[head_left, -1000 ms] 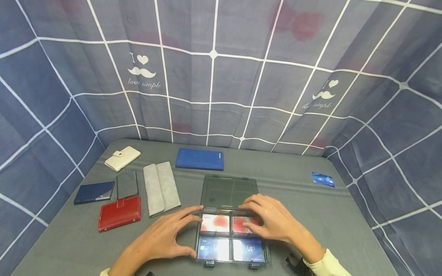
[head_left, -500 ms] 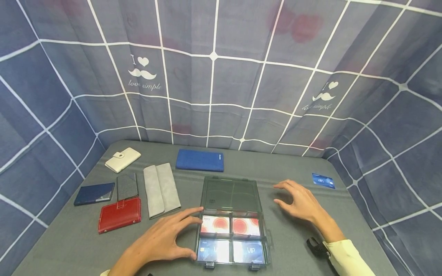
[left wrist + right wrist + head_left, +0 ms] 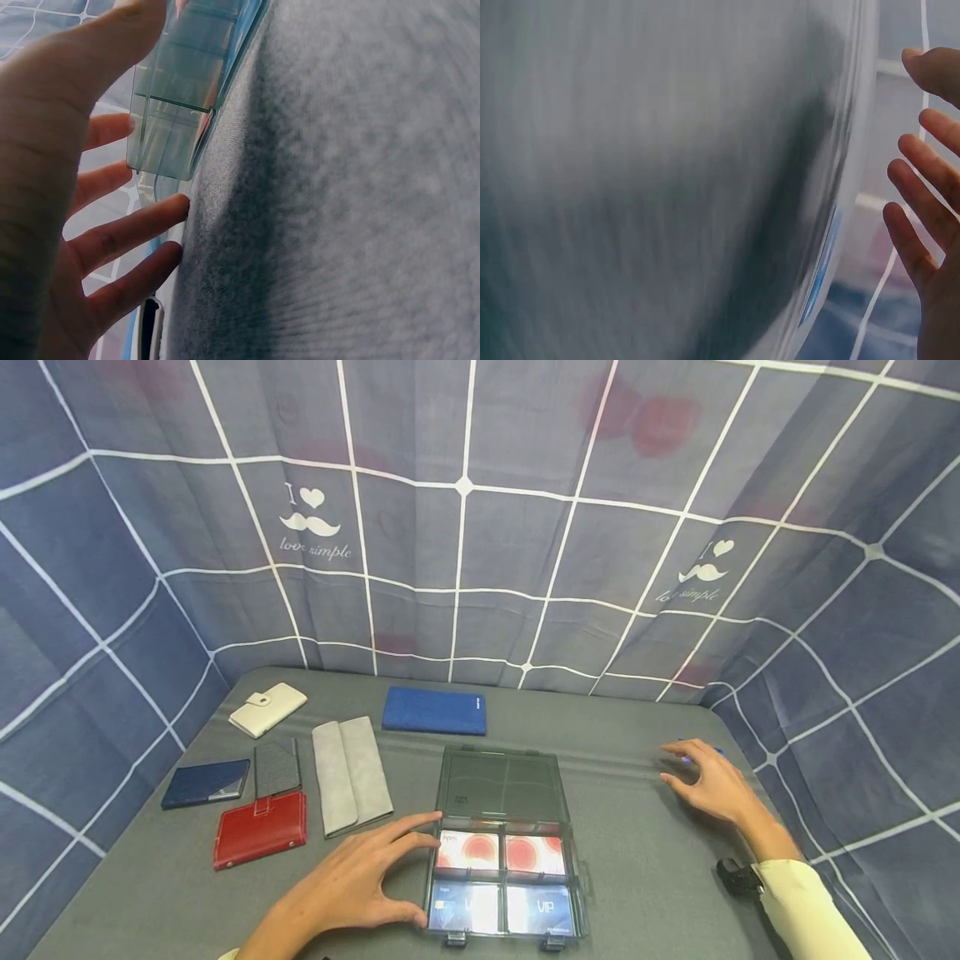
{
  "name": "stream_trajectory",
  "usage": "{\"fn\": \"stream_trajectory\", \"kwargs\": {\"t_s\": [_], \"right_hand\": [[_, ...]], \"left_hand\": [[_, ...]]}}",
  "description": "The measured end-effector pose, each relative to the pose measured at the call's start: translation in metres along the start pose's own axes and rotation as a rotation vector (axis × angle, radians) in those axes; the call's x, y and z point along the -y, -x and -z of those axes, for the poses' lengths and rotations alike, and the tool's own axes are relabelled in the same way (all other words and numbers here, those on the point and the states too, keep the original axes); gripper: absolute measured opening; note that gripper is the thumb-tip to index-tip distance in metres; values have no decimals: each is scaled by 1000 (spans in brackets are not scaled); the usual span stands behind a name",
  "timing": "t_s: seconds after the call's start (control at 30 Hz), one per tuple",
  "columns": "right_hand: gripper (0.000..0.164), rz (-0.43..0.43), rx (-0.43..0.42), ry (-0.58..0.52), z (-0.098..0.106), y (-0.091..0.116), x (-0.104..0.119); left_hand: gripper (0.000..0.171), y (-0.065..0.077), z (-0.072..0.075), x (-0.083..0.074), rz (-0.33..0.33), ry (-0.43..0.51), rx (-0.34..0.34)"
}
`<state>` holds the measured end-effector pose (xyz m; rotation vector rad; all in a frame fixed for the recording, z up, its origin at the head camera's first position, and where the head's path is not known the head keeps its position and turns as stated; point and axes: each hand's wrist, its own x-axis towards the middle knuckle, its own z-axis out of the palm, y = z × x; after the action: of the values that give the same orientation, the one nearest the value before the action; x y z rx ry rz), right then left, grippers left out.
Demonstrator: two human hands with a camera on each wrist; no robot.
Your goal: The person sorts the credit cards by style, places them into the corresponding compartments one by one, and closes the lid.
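Observation:
A clear dark plastic box (image 3: 578,893) lies with its lid (image 3: 495,785) folded back. Its two rear compartments hold red-and-white cards (image 3: 535,854); the two front ones hold blue VIP cards (image 3: 540,910). My left hand (image 3: 348,877) rests at the box's left side, thumb near the front corner and fingertips near the back. In the left wrist view its fingers (image 3: 127,236) are spread alongside the box wall. Far to the right, my right hand (image 3: 712,783) reaches with relaxed fingers over a loose blue card (image 3: 821,266), mostly hidden in the head view. It grips nothing.
Left of the box lie a grey wallet (image 3: 351,775), a red wallet (image 3: 260,829), a dark grey card holder (image 3: 277,767), a navy wallet (image 3: 204,782) and a cream wallet (image 3: 267,709). A blue wallet (image 3: 433,710) lies behind. Checked curtains (image 3: 405,543) enclose the table.
My right hand has left the box's red-and-white card compartment and moved right across the table to the loose blue card. My left hand has stayed by the box.

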<state>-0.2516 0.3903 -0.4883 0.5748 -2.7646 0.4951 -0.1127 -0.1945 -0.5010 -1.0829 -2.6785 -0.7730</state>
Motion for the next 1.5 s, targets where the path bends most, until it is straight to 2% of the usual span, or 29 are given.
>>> {"fn": "stream_trajectory", "kwargs": {"t_s": [0.13, 0.33, 0.63, 0.87, 1.17, 1.33, 1.5], "right_hand": [[51, -35, -1, 14, 9, 1, -23], [50, -81, 35, 7, 18, -1, -51], [52, -55, 52, -2, 16, -4, -82], [54, -122, 105, 14, 16, 2, -88], [53, -114, 98, 23, 17, 6, -91], [54, -148, 131, 14, 22, 10, -90], [51, -165, 129, 30, 24, 12, -87]], "left_hand": [[79, 0, 0, -1, 12, 7, 10], [79, 1, 1, -1, -6, 3, -9], [78, 0, 0, -1, -5, 8, -5], [79, 0, 0, -1, -19, 4, -15], [78, 0, 1, -1, 2, 12, -9], [79, 0, 1, -1, 18, 11, -1], [80, 0, 1, -1, 24, 7, 5]]}}
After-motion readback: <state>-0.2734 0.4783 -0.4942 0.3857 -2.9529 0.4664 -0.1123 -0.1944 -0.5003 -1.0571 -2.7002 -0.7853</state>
